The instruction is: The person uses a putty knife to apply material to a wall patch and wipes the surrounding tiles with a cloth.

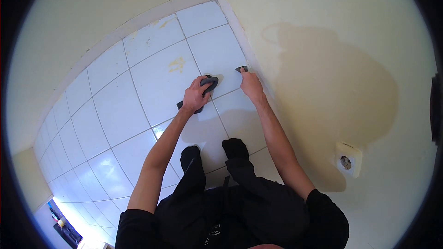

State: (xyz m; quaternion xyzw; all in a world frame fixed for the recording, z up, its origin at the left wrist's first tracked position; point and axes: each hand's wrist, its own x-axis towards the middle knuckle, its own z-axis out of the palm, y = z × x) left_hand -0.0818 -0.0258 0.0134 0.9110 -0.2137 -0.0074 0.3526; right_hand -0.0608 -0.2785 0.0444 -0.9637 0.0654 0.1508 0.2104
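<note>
My left hand [195, 95] is closed around a dark grey object on the white tiled floor [159, 80]. A rounded, loop-like end of this dark grey object [210, 81] shows beyond my fingers. Another dark part sticks out below and to the left of my palm, and my hand covers the middle, so its kind is unclear. Close to the foot of the right wall, my right hand [251, 85] pinches a small, dark, wedge-shaped piece [241, 68]. Its tip points left, and its underside cannot be made out.
My feet in black socks [235, 148] rest on the tiles. Yellowish stains [176, 64] mark the floor farther off. A pale skirting [233, 20] runs along the cream right wall [318, 0], which has an open socket box [347, 162]. Several items [64, 226] lie at the lower left.
</note>
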